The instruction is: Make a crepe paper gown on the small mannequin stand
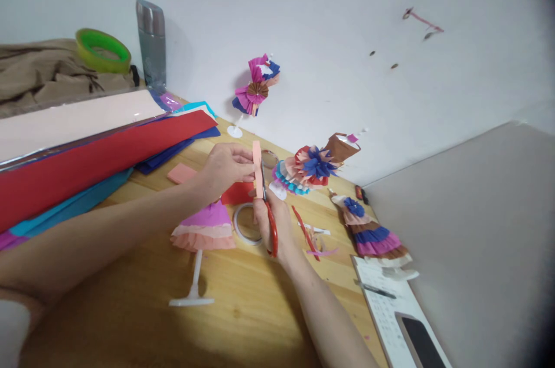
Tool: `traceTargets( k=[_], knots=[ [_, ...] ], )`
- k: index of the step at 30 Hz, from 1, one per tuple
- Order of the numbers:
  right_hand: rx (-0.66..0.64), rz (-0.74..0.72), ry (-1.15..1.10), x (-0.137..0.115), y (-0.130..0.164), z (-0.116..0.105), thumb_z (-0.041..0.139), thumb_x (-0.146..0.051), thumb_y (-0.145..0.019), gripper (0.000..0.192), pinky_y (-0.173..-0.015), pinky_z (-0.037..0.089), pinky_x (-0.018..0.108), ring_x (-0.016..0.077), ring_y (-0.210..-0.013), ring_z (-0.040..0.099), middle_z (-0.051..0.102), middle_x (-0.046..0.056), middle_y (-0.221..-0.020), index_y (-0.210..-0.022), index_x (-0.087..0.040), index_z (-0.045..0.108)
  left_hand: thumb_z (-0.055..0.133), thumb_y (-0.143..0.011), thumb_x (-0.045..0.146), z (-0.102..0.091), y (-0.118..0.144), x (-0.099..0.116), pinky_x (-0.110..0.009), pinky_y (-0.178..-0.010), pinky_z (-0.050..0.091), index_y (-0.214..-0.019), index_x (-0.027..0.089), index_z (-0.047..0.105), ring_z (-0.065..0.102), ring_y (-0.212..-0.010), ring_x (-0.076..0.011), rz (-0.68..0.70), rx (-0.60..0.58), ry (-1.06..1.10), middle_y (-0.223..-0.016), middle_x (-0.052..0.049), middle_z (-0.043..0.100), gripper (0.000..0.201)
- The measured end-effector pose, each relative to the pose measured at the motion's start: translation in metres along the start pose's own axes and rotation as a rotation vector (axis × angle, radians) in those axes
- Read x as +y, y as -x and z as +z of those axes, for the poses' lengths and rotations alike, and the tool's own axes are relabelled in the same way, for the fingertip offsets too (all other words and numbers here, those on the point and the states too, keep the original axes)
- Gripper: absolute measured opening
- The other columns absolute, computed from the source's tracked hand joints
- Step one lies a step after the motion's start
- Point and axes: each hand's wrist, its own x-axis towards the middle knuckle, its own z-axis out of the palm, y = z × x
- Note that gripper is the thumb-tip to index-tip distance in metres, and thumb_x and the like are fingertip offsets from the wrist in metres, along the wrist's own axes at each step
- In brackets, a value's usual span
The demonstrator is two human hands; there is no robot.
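Note:
My left hand (225, 168) pinches a narrow strip of peach paper (257, 165), held upright above the table. Wrapped round the red handles of a pair of scissors (272, 226) is my right hand (277, 217). The scissor blades point up along the strip's right edge; whether they touch it I cannot tell. Just below the hands stands a small dress form in a purple and peach paper skirt (203, 226) on a white stand (195, 287); its upper part is hidden by my left hand. A roll of white tape (247, 238) and red paper (236, 193) lie behind the hands.
Sheets of red (108, 162) and other coloured paper fill the left side. A flask (151, 44) and a green tape roll (104, 50) are behind them. Several paper-dressed forms stand near the wall. Paper scraps (310, 235), a notebook (377, 304) and a phone (422, 339) lie to the right.

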Motion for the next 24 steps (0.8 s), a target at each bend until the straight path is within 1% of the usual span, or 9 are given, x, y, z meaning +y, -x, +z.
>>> traceTargets(
  k=[5, 9, 12, 16, 20, 24],
  knots=[
    [0.001, 0.051, 0.002, -0.0024, 0.0002, 0.001, 0.038, -0.052, -0.089, 0.04, -0.052, 0.033, 0.027, 0.0149, -0.053, 0.048, 0.054, 0.0, -0.06, -0.082, -0.018, 0.056, 0.065, -0.074, -0.002, 0.0005, 0.0011, 0.001, -0.019, -0.055, 0.055, -0.073, 0.01, 0.062, 0.064, -0.052, -0.0082, -0.003, 0.021, -0.006, -0.055, 0.002, 0.065, 0.012],
    [0.021, 0.034, 0.029, -0.0055, 0.0003, 0.0007, 0.037, -0.053, -0.089, 0.043, -0.052, 0.033, 0.027, 0.0146, -0.053, 0.046, 0.052, 0.0, -0.058, -0.078, -0.017, 0.057, 0.066, -0.074, -0.002, -0.0004, 0.0004, -0.0006, -0.019, -0.057, 0.056, -0.076, 0.009, 0.063, 0.065, -0.054, -0.0085, 0.005, 0.004, -0.005, -0.058, 0.001, 0.066, 0.012],
    [0.024, 0.004, 0.025, -0.005, 0.0005, 0.0, 0.037, -0.054, -0.09, 0.044, -0.053, 0.033, 0.026, 0.0145, -0.053, 0.047, 0.052, -0.001, -0.059, -0.08, -0.017, 0.058, 0.066, -0.074, -0.001, -0.0011, 0.0009, 0.0004, -0.019, -0.059, 0.056, -0.078, 0.009, 0.065, 0.067, -0.057, -0.009, 0.01, -0.012, -0.021, -0.061, 0.0, 0.068, 0.011],
    [-0.013, -0.046, -0.013, -0.0024, 0.0011, -0.0023, 0.035, -0.055, -0.091, 0.045, -0.055, 0.035, 0.026, 0.015, -0.056, 0.049, 0.052, -0.001, -0.06, -0.085, -0.017, 0.058, 0.066, -0.074, -0.001, -0.0018, 0.002, 0.0026, -0.02, -0.059, 0.056, -0.077, 0.01, 0.065, 0.066, -0.057, -0.0095, 0.024, -0.026, -0.04, -0.06, 0.0, 0.068, 0.011],
    [-0.06, -0.057, -0.067, -0.0016, 0.0017, -0.0058, 0.034, -0.057, -0.091, 0.047, -0.054, 0.036, 0.027, 0.0166, -0.057, 0.05, 0.052, 0.0, -0.059, -0.089, -0.017, 0.059, 0.066, -0.072, 0.001, -0.0018, 0.0016, 0.0011, -0.022, -0.06, 0.056, -0.076, 0.01, 0.067, 0.066, -0.058, -0.0106, 0.053, -0.047, -0.067, -0.063, -0.001, 0.07, 0.011],
    [-0.077, -0.063, -0.098, -0.0014, 0.0013, -0.0078, 0.034, -0.056, -0.092, 0.048, -0.055, 0.038, 0.028, 0.0177, -0.06, 0.051, 0.053, 0.001, -0.06, -0.095, -0.017, 0.06, 0.064, -0.07, -0.002, 0.0009, 0.0016, -0.0012, -0.024, -0.061, 0.056, -0.074, 0.011, 0.067, 0.065, -0.057, -0.0113, 0.045, -0.055, -0.1, -0.064, -0.002, 0.07, 0.015]
  ],
)
